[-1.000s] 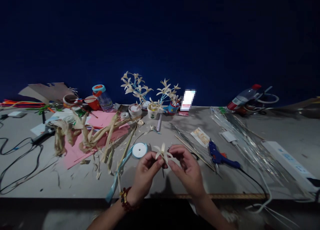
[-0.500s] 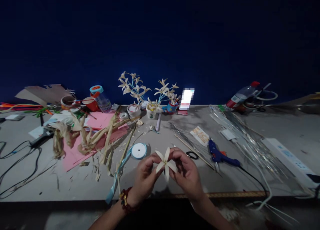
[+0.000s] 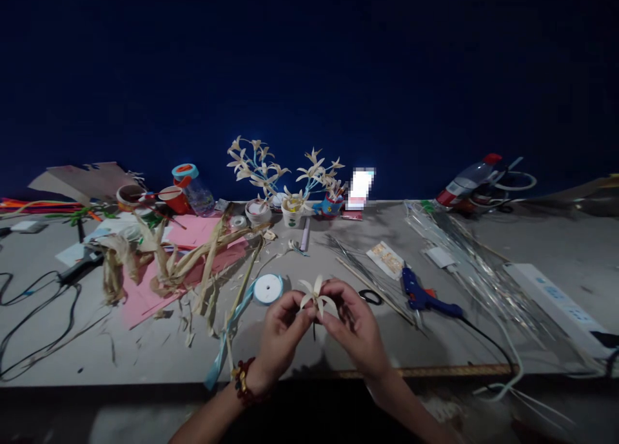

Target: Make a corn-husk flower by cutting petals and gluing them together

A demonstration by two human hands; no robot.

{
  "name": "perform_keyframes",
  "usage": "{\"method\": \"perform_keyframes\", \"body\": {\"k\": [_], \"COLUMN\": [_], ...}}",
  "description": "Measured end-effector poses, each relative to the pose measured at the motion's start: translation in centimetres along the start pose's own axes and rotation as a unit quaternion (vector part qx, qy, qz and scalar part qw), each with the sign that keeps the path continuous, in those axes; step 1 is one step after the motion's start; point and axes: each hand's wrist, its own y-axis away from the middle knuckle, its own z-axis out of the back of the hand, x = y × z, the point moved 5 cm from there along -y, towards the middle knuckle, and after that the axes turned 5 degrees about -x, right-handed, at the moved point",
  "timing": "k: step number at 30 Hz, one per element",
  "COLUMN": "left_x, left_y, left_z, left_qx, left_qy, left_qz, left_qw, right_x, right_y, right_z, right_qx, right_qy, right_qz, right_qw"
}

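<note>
Between my two hands, over the front of the table, is a cream-coloured handmade flower (image 3: pixel 318 297) with several narrow pointed petals. My left hand (image 3: pixel 285 325), with a beaded bracelet (image 3: pixel 243 379) at the wrist, pinches it from the left near its base. From the right, my right hand (image 3: pixel 356 325) has thumb and fingers closed on it too. A short dark stem shows below the flower. A white spool (image 3: pixel 268 290) of light blue ribbon (image 3: pixel 231 328) lies just left of my left hand.
Behind stand flower branches (image 3: pixel 256 164) in cups. Dried corn husks (image 3: pixel 167 263) lie on pink paper (image 3: pixel 133 302) at left. To the right are thin wires (image 3: pixel 355 260), a wooden stick (image 3: pixel 372 289), a blue glue gun (image 3: pixel 428 300), silvery strands (image 3: pixel 478 283) and a power strip (image 3: pixel 556 305).
The flower has tipped upward, from facing me to a more upright pose, and its stem shows below. Both thumbs have shifted closer together at its base.
</note>
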Motion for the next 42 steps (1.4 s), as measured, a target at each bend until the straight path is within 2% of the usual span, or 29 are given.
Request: {"method": "perform_keyframes", "body": {"k": [4, 9, 24, 29, 35, 42], "left_x": [0.3, 0.1, -0.2, -0.6, -0.3, -0.6], "left_y": [-0.1, -0.1, 0.0, 0.1, 0.1, -0.1], "left_z": [-0.1, -0.3, -0.2, -0.2, -0.1, -0.2], "left_qx": [-0.003, -0.007, 0.036, 0.033, 0.03, 0.025], "left_qy": [0.009, 0.013, -0.043, -0.049, -0.025, -0.03], "left_qz": [0.027, 0.032, -0.005, -0.014, 0.004, 0.004], "left_qw": [1.0, 0.999, 0.998, 0.998, 0.999, 0.999], "right_x": [-0.9, -1.8, -1.6, -1.6, -1.4, -1.6], "right_y": [-0.2, -0.2, -0.5, -0.5, -0.3, -0.4], "right_z": [-0.2, -0.1, -0.1, 0.0, 0.1, 0.0], "right_qx": [0.002, 0.003, -0.015, -0.008, 0.011, 0.002], "right_qy": [-0.046, -0.093, -0.072, -0.071, -0.063, -0.07], "right_qz": [-0.049, -0.075, -0.064, -0.065, -0.051, -0.067], "right_qw": [0.998, 0.993, 0.995, 0.995, 0.997, 0.995]}}
